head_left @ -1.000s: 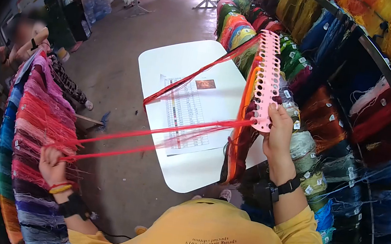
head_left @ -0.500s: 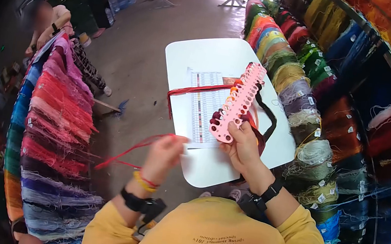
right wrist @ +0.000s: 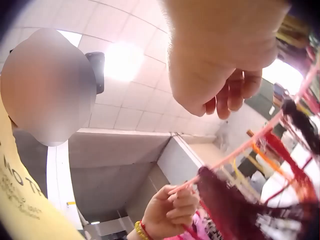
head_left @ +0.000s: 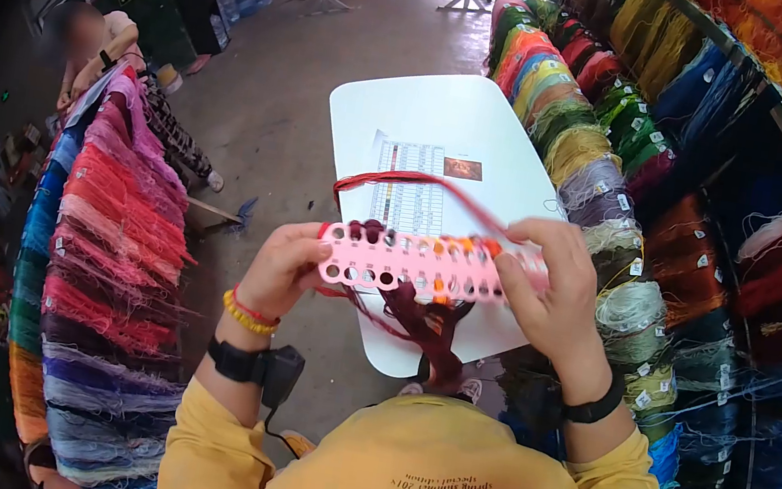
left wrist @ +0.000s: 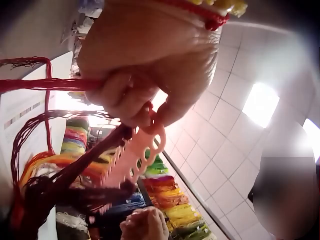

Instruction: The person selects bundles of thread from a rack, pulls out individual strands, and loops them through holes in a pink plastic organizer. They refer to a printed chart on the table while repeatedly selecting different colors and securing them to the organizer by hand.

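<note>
A pink thread card with rows of holes lies crosswise between the hands, above the white table. My left hand pinches its left end between thumb and fingers. Red thread runs into that hand's curled fingers in the left wrist view. At the other end, the right hand grips the card, thumb on its near face. Its outer fingers are curled in the right wrist view. Maroon skeins hang from the card, beside orange loops. A red skein trails across the table toward the right hand.
The white table carries a printed colour chart under the red skein. A rack of pink to blue yarn stands at left, more yarn racks at right. Another person is behind the left rack.
The left hand has come in from the far left with the red strands and now pinches the card's end. The card has turned from upright to crosswise, and the right hand has shifted to its right end.
</note>
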Demonstrator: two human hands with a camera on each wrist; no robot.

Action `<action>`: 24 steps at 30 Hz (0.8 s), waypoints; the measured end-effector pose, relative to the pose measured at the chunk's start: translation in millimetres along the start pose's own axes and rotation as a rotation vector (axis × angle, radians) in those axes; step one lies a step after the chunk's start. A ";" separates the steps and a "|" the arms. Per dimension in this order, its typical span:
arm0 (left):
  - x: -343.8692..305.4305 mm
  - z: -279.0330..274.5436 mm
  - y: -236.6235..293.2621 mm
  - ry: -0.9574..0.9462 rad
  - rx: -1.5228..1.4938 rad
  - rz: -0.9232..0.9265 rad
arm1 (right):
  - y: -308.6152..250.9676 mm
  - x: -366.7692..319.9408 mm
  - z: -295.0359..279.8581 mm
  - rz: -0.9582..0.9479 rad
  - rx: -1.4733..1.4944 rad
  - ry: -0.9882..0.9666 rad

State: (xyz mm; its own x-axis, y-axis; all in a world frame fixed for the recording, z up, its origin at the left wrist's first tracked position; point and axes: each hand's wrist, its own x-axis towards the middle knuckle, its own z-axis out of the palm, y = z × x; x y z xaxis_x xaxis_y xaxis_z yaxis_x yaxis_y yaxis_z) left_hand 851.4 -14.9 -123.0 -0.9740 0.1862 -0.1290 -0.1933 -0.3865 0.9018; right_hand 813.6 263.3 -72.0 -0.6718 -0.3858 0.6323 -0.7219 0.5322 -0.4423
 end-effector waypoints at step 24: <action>-7.1 48.0 -43.4 0.172 -0.168 0.171 | -33.2 4.6 72.4 0.675 0.984 -0.396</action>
State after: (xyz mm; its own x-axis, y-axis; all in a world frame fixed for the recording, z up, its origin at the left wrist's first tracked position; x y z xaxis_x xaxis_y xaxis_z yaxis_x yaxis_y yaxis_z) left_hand 872.3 43.9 -141.4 -0.9971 -0.0449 -0.0616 -0.0272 -0.5459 0.8374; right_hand 822.4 189.3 -100.4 -0.8353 -0.5461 -0.0635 0.0817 -0.0092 -0.9966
